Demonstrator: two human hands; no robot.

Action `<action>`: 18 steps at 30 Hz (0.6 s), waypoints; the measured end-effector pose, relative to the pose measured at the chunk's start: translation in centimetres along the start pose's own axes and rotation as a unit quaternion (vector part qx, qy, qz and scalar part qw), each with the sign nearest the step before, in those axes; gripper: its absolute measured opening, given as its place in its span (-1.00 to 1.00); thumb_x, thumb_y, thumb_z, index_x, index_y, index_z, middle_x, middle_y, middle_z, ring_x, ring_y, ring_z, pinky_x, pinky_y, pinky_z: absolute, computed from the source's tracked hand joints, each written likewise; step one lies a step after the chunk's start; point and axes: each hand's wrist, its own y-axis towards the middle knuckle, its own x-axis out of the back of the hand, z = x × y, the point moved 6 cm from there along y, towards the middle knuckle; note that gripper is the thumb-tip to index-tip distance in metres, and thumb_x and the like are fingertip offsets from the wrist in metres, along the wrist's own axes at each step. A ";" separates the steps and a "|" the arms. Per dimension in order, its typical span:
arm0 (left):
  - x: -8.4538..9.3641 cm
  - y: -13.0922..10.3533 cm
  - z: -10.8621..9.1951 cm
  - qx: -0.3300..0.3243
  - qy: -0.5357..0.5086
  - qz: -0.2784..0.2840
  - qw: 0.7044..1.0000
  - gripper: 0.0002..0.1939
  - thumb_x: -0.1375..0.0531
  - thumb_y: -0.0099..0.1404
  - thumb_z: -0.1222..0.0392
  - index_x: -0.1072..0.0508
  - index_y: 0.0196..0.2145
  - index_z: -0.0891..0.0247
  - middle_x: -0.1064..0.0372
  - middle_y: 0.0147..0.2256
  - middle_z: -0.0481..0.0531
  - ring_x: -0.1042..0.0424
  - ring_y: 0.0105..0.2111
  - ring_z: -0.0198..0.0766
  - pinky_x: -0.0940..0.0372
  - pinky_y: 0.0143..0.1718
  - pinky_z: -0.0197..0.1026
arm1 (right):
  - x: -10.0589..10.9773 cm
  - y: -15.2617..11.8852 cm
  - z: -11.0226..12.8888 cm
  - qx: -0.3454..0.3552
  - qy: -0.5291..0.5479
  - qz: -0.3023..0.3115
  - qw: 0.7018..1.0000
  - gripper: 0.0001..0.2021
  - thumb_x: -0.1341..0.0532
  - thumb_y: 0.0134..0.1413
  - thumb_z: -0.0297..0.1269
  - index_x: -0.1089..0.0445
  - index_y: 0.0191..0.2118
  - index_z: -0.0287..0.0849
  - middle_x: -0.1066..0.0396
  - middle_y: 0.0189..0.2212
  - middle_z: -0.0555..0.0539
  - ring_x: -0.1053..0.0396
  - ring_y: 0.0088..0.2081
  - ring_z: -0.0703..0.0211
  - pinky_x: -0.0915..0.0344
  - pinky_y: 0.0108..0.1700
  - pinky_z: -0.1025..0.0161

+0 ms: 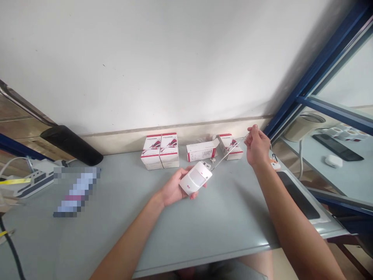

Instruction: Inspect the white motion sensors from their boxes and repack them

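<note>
My left hand (172,188) holds a white motion sensor (196,179) above the grey table, its windowed face turned up and its body tilted. A thin pale cable (225,156) runs from the sensor's upper end toward my right hand (258,146). The fingers of that hand are pinched on the cable's far part, raised to the right. Behind the sensor lies a white and red carton (201,151) with an opened end flap. Another small carton (231,147) stands beside it, below the cable.
Two banded cartons (160,151) stand by the wall. At left are a black rounded object (71,144), a blurred-out flat item (77,194) and a power strip (35,181). A dark flat pad (298,194) lies at right, near a blue-framed glass pane (335,109).
</note>
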 end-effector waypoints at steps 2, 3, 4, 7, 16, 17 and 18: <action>0.2 -0.2 0.1 0.008 -0.003 -0.001 1.000 -0.58 0.02 0.49 -0.05 -0.31 0.18 0.12 -0.57 -0.11 0.22 -0.45 -0.51 -0.19 -0.20 -0.31 -0.12 | 0.6 0.4 0.5 0.013 0.005 -0.013 1.000 -0.49 -0.43 0.06 0.26 -0.44 -0.36 -0.16 0.10 -0.63 0.23 0.17 -0.60 0.39 0.10 -0.59 0.32; 0.2 -0.3 0.2 0.012 -0.006 0.001 1.000 -0.59 0.01 0.49 -0.05 -0.32 0.17 0.11 -0.57 -0.11 0.21 -0.45 -0.51 -0.19 -0.20 -0.31 -0.12 | 0.9 0.6 0.8 0.020 0.004 -0.020 1.000 -0.49 -0.43 0.06 0.26 -0.44 -0.36 -0.16 0.09 -0.63 0.23 0.17 -0.60 0.39 0.09 -0.60 0.33; 0.1 -0.3 0.3 0.014 -0.007 0.005 1.000 -0.59 0.00 0.48 -0.06 -0.33 0.16 0.12 -0.57 -0.11 0.21 -0.45 -0.51 -0.19 -0.20 -0.31 -0.12 | 1.1 0.7 1.1 0.026 0.001 -0.026 0.999 -0.49 -0.43 0.07 0.25 -0.43 -0.37 -0.16 0.09 -0.63 0.23 0.16 -0.60 0.39 0.09 -0.60 0.33; -0.3 -0.3 0.3 0.012 -0.002 0.016 1.000 -0.59 0.01 0.50 -0.06 -0.33 0.17 0.13 -0.56 -0.09 0.24 -0.46 -0.49 -0.18 -0.21 -0.30 -0.12 | 1.8 1.0 1.8 0.043 -0.002 -0.041 0.998 -0.50 -0.42 0.10 0.23 -0.40 -0.40 -0.15 0.07 -0.63 0.21 0.13 -0.61 0.39 0.07 -0.60 0.33; -0.1 -0.8 0.7 0.021 0.012 0.009 1.000 -0.51 0.07 0.55 -0.13 -0.29 0.23 0.17 -0.57 -0.12 0.27 -0.45 -0.48 -0.18 -0.23 -0.28 -0.11 | 2.1 1.3 1.6 0.052 -0.014 -0.050 0.997 -0.47 -0.45 0.01 0.27 -0.44 -0.41 -0.16 0.04 -0.65 0.20 0.13 -0.61 0.39 0.14 -0.58 0.28; 0.3 -0.9 0.9 0.027 0.012 0.002 1.000 -0.52 0.06 0.54 -0.13 -0.31 0.22 0.18 -0.57 -0.12 0.27 -0.46 -0.47 -0.17 -0.23 -0.28 -0.10 | 2.0 1.2 1.4 0.048 -0.019 -0.049 0.997 -0.47 -0.46 0.00 0.27 -0.45 -0.42 -0.16 -0.01 -0.64 0.19 0.10 -0.60 0.39 0.13 -0.58 0.28; 0.6 -0.9 1.0 0.033 0.011 -0.004 0.999 -0.52 0.05 0.54 -0.12 -0.33 0.20 0.20 -0.57 -0.13 0.28 -0.47 -0.47 -0.15 -0.23 -0.27 -0.10 | 1.9 1.2 1.2 0.045 -0.021 -0.047 0.998 -0.48 -0.48 -0.02 0.25 -0.45 -0.43 -0.16 -0.06 -0.63 0.16 0.08 -0.59 0.39 0.12 -0.57 0.29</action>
